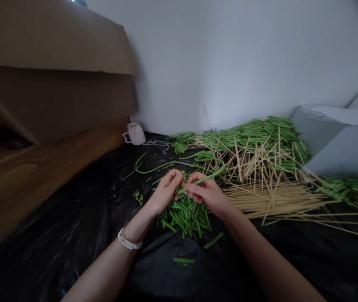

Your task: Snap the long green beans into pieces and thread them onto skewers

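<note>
Left hand [168, 189] and right hand [208, 193] both pinch the bean [215, 173], just above the pile [185, 218] of cut pieces. Sticks [279, 200] right of pile; mug [136, 135] beyond it, leftward, reddish marking too small to read. Black sheet [154, 277] under pile; carton [56, 37] far left; pale wall [245, 63] behind.

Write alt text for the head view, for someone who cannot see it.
A person's left hand and right hand hold a long green strand above a pile of short green pieces on a black sheet. Thin pale sticks lie to the right, and a white mug sits farther back, to the left.
</note>
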{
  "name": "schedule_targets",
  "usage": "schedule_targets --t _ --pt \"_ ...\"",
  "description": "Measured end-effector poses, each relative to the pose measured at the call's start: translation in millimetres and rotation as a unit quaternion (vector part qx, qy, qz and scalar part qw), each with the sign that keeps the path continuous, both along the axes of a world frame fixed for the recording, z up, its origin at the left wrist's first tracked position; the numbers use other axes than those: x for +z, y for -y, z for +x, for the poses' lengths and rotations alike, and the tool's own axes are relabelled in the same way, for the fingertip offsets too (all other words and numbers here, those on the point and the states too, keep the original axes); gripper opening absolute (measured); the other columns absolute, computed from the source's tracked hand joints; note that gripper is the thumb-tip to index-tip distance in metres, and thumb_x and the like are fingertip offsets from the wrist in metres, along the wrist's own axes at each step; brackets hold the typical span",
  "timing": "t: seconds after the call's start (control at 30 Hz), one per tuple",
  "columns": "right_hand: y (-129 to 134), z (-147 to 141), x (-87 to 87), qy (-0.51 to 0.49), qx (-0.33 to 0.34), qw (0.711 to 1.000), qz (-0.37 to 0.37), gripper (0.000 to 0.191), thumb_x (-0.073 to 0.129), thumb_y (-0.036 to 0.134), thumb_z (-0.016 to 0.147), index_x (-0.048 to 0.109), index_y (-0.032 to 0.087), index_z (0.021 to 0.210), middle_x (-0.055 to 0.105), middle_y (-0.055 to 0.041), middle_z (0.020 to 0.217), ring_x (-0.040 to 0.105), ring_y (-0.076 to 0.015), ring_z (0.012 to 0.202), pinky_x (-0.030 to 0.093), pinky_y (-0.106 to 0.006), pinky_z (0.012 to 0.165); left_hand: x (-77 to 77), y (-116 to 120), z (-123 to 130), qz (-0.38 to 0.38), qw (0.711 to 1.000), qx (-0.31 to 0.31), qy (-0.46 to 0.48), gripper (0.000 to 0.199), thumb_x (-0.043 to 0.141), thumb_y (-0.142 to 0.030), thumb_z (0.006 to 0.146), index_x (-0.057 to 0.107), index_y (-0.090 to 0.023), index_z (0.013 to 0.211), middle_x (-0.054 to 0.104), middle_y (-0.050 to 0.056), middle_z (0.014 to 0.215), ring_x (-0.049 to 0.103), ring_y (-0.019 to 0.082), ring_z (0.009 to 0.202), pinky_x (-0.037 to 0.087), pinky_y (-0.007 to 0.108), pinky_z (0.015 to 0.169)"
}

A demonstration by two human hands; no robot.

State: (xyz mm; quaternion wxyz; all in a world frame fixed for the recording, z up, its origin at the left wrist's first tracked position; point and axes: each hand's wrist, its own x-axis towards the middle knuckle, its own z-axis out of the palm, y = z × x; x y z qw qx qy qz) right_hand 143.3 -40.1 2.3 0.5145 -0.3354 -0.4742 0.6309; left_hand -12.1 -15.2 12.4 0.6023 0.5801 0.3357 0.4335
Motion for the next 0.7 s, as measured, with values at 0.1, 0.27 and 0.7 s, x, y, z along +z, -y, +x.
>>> schedule_targets --t 0.1,0.27,0.7 --pt "-3 0 -0.6 -0.009 -0.028 0.999 -0.011 0.03 0.081 0.036 0.068 0.057 0.02 0.076 0.058 0.0067 0.05 0.044 -0.0064 0.041 0.027 -0.018 0.039 -0.1 2 1 0.007 0.999 -0.036 -0.037 0.033 0.065 -0.048 0.083 0.051 -0.018 0.082 0.049 -0.007 0.052 0.034 0.005 0.04 0.021 0.016 0.039" --pt "-8 12 6.7 -0.153 -0.096 0.982 -0.055 0.032 0.086 0.033 0.062 0.059 0.02 0.074 0.058 0.0062 0.053 0.045 -0.006 0.044 0.032 -0.019 0.042 3.9 4 -2 -0.029 0.997 -0.068 -0.009 0.035 0.068 -0.047 0.082 0.06 -0.017 0.096 0.042 -0.008 0.057 0.03 0.003 0.042 0.016 0.017 0.039" --pt "-7 13 11.1 -0.116 -0.11 0.986 -0.046 0.03 0.088 0.032 0.056 0.067 0.019 0.073 0.063 0.0039 0.057 0.051 -0.0068 0.047 0.036 -0.019 0.045 10.4 9 -6 -0.11 0.979 -0.169 -0.033 0.033 0.071 -0.044 0.08 0.054 -0.016 0.084 0.038 -0.009 0.053 0.025 0.003 0.041 0.013 0.018 0.04"
